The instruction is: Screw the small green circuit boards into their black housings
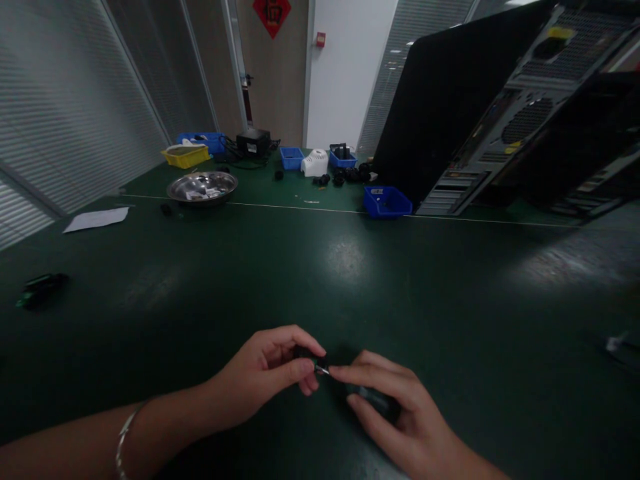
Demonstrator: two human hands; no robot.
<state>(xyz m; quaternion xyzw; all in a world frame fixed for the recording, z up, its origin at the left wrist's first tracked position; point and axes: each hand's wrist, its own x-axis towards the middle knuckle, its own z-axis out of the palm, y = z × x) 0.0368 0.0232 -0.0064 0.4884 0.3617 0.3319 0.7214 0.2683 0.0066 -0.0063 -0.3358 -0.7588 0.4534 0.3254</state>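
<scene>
Near the front of the green table, my left hand (280,363) pinches a small dark part (320,362) with some green on it between thumb and fingers. The fingers cover most of that part. My right hand (395,400) is wrapped round the dark, thick handle of a screwdriver (373,399). Its thin metal shaft points left and its end meets the small part. My right index finger lies along the front of the tool, close to the metal. Whether the tip sits in a screw cannot be made out.
A metal bowl (203,188), a blue tray (387,202), a yellow tray (186,157) and a white plastic housing (315,163) stand towards the back. A black computer case (450,100) rises at the right. A dark green-and-black object (43,290) and white paper (97,219) lie left.
</scene>
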